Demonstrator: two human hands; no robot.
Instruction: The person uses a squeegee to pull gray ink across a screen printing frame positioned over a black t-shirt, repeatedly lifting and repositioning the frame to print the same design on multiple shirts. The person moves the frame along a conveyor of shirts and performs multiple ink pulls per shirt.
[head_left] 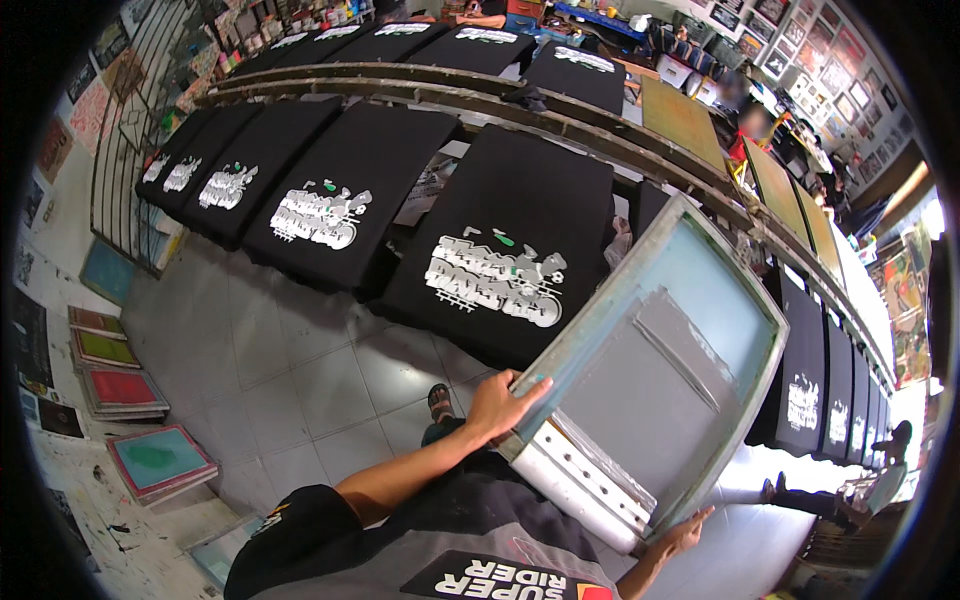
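Observation:
A screen printing frame (735, 262) is held up tilted in front of me, its pale blue mesh smeared with grey ink (650, 385). My left hand (505, 408) grips its near left corner, thumb over the rim. My right hand (680, 540) is at the near right corner, fingers along the outer edge; part of it is hidden by the frame. A silver squeegee (575, 490) with a row of holes rests inside the near end of the frame. Just beyond, to the left, a black T-shirt (510, 200) with a white, grey and green print lies flat on a board.
More printed black shirts (350, 150) line the long racks to the left, with others (800, 350) at right. Metal rails (460, 80) run between the rows. Stacked screens (160, 460) lie on the left floor. Another person (880, 490) is at the right edge; others are farther back.

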